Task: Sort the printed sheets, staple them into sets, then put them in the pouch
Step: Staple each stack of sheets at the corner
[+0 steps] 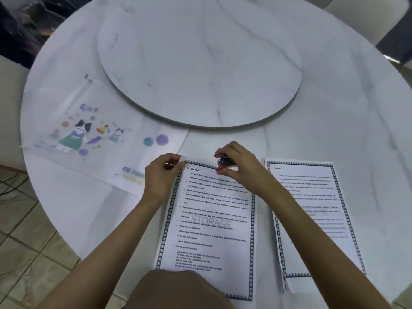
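Printed set [209, 230] lies at the counter's [334, 108] near edge, centre. Left hand [159, 172]: fingers pinch its top-left corner. Right hand [239, 166]: fingers curled round a red-and-black stapler [224, 163] at the set's top edge. Second stack [312, 215] just right, apart. Cat-print pouch [89, 134] flat by the left edge.

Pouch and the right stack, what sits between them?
Head view: the middle sheets, left hand pinching their corner, right hand gripping a stapler at their top edge.
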Available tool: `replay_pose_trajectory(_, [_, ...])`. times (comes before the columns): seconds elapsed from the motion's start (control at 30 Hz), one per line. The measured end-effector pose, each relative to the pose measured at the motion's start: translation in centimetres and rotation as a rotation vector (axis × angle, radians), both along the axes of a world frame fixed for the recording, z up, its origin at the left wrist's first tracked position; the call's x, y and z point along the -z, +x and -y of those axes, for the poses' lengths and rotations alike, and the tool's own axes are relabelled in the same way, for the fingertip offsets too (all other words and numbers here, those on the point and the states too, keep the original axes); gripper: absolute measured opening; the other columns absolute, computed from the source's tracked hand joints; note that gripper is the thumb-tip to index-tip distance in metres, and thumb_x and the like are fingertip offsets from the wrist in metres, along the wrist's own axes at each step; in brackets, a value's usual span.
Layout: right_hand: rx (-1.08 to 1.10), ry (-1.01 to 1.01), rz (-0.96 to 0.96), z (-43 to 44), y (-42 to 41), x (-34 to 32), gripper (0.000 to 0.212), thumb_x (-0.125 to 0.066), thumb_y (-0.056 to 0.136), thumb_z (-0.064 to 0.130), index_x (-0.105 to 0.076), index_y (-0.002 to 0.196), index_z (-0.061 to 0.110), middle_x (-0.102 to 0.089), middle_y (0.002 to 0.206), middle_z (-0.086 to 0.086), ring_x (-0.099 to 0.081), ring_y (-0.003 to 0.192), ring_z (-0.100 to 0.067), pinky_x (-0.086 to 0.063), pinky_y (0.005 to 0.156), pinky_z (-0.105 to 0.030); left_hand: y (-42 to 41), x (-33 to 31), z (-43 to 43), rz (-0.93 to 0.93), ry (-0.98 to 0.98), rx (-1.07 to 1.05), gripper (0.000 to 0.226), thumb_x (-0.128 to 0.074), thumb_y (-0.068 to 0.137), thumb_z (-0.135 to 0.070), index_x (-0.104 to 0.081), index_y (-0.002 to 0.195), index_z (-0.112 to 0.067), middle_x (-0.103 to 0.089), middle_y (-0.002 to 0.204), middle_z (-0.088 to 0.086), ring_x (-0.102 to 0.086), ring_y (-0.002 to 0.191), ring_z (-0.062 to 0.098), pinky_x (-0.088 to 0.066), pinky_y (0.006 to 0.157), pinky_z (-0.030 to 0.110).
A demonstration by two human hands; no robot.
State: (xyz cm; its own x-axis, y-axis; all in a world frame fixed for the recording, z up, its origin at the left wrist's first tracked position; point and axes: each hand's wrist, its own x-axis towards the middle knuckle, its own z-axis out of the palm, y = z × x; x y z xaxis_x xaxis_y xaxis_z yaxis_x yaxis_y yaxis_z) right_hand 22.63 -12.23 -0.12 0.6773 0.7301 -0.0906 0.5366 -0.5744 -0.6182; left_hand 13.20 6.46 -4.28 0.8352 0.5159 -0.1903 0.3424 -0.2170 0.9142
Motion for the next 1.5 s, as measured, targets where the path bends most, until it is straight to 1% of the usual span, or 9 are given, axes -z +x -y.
replay_pose_trajectory(0.03, [-0.04, -0.023, 0.022, -1.2, -0.2, 0.1, 0.04, -0.071, 0.079, 0.019, -0.059, 0.115, 0.009, -0.055, 0.107, -0.004, -0.057, 0.096, -0.019, -0.046, 0.091, -0.032, -0.1, -0.1, 0.1, 0.016, -0.002, -0.007, 0.005, -0.068, 0.082, -0.014, -0.067, 0.087, -0.015, -0.065, 0.076, -0.013, -0.059, 0.064, -0.011, -0.043, 0.063, 0.001])
replay_pose_trajectory(0.13, [-0.097, -0.074, 0.061, -3.6, -0.4, 0.5, 0.039, -0.07, 0.079, 0.022, -0.058, 0.115, 0.012, -0.056, 0.109, -0.003, -0.052, 0.097, -0.02, -0.042, 0.088, -0.034, -0.3, -0.6, 0.3, 0.054, -0.001, -0.027, 0.011, -0.07, 0.079, -0.012, -0.064, 0.081, -0.021, -0.063, 0.072, -0.014, -0.058, 0.063, -0.011, -0.042, 0.062, 0.001])
replay_pose_trajectory(0.37, [-0.106, -0.133, 0.156, -5.2, -0.6, 0.3, 0.039, -0.068, 0.081, 0.021, -0.057, 0.117, 0.013, -0.055, 0.112, -0.003, -0.049, 0.1, -0.02, -0.03, 0.081, -0.023, -0.9, -1.0, 0.3, 0.126, 0.023, 0.03, 0.014, -0.068, 0.082, -0.016, -0.062, 0.079, -0.028, -0.065, 0.078, -0.016, -0.059, 0.069, -0.005, -0.044, 0.064, 0.005])
replay_pose_trajectory(0.63, [-0.211, -0.22, 0.176, -5.9, -0.8, -0.4, 0.04, -0.066, 0.083, 0.024, -0.055, 0.12, 0.015, -0.054, 0.114, -0.001, -0.045, 0.103, -0.018, -0.025, 0.079, -0.021, -1.2, -1.3, 0.2, 0.173, 0.004, 0.021, 0.017, -0.068, 0.081, -0.012, -0.064, 0.08, -0.029, -0.066, 0.081, -0.014, -0.06, 0.074, -0.003, -0.045, 0.067, 0.007])
replay_pose_trajectory(0.83, [-0.261, -0.259, 0.115, -6.2, -0.4, -1.2, 0.038, -0.067, 0.082, 0.026, -0.057, 0.117, 0.015, -0.053, 0.107, 0.0, -0.039, 0.092, -0.012, -0.034, 0.082, -0.026, -1.2, -1.6, 0.4, 0.184, 0.015, 0.037, 0.011, -0.069, 0.079, -0.008, -0.067, 0.081, -0.019, -0.064, 0.078, -0.014, -0.058, 0.072, -0.005, -0.044, 0.066, 0.006])
replay_pose_trajectory(1.07, [-0.315, -0.323, 0.009, -6.9, 0.2, -2.1, 0.034, -0.069, 0.081, 0.024, -0.059, 0.112, 0.012, -0.055, 0.105, -0.004, -0.044, 0.098, -0.016, -0.039, 0.085, -0.029, -1.4, -2.0, 0.8, 0.182, -0.063, -0.055, 0.026, -0.071, 0.078, -0.012, -0.052, 0.083, -0.028, -0.063, 0.072, -0.009, -0.06, 0.069, -0.005, -0.045, 0.065, 0.005])
replay_pose_trajectory(1.23, [-0.311, -0.28, -0.013, -6.9, 0.3, -1.8, 0.03, -0.068, 0.081, 0.023, -0.06, 0.107, 0.01, -0.048, 0.092, 0.005, -0.039, 0.089, -0.01, -0.032, 0.077, -0.023, -2.4, -1.1, 0.7, 0.129, -0.077, -0.046, 0.019, -0.07, 0.08, -0.019, -0.055, 0.092, -0.018, -0.062, 0.081, -0.012, -0.06, 0.073, 0.0, -0.046, 0.067, 0.007])
replay_pose_trajectory(1.37, [-0.316, -0.296, -0.01, -6.8, 0.3, -1.5, 0.029, -0.067, 0.083, 0.022, -0.059, 0.108, 0.009, -0.048, 0.093, 0.005, -0.039, 0.09, -0.01, -0.029, 0.076, -0.022, -3.8, 0.5, 0.8, 0.022, -0.076, 0.014, 0.009, -0.068, 0.082, -0.015, -0.06, 0.086, -0.018, -0.062, 0.074, -0.01, -0.056, 0.064, -0.006, -0.042, 0.063, 0.003])
replay_pose_trajectory(1.5, [-0.331, -0.334, -0.027, -7.0, 0.4, -1.4, 0.031, -0.066, 0.084, 0.02, -0.058, 0.112, 0.01, -0.055, 0.105, -0.004, -0.042, 0.098, -0.016, -0.035, 0.085, -0.026, -4.1, 0.4, 1.1, 0.048, -0.063, 0.002, 0.011, -0.067, 0.083, -0.012, -0.06, 0.082, -0.021, -0.062, 0.073, -0.012, -0.055, 0.065, -0.012, -0.04, 0.063, 0.001])
